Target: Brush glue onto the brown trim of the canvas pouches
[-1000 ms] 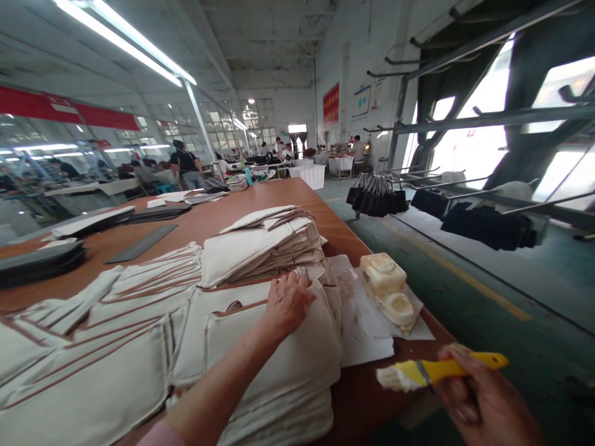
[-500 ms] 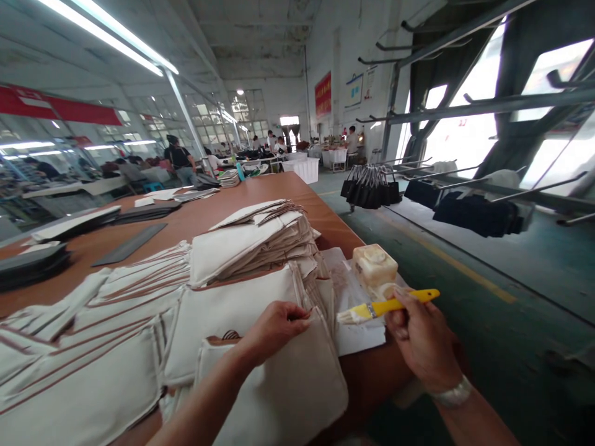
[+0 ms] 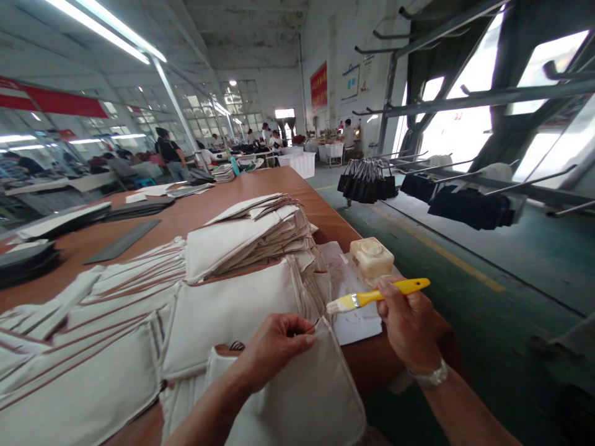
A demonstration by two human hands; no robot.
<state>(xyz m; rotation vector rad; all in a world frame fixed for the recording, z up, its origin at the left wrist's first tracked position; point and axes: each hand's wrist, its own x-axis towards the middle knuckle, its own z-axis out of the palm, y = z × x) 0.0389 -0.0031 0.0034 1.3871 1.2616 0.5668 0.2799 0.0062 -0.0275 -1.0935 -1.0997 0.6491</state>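
Observation:
My left hand (image 3: 283, 341) pinches the upper corner of a cream fabric panel (image 3: 311, 390) at the front of the table. In my right hand (image 3: 411, 322) is a yellow-handled brush (image 3: 372, 296), its pale-coated bristles pointing left and close to that pinched corner. Whether the bristles touch the fabric I cannot tell. Beyond the brush, a glue-stained, off-white square container (image 3: 370, 257) stands by white sheets (image 3: 356, 325) at the table's right edge. A pile of cream pieces (image 3: 242, 238) lies behind my left hand, with another cream panel (image 3: 232, 313) in front of it.
More cream pieces with brown edges (image 3: 93, 365) spread over the left of the brown table (image 3: 274, 183). Dark flat pieces (image 3: 123, 241) lie farther left. To the right, a metal rack (image 3: 465, 102) holds hanging dark items (image 3: 469, 201). Several people are in the background.
The brush in my right hand has moved left, its bristles now nearer the pinched corner. My left hand and the panel's corner have shifted slightly right and down. The view has shifted a little.

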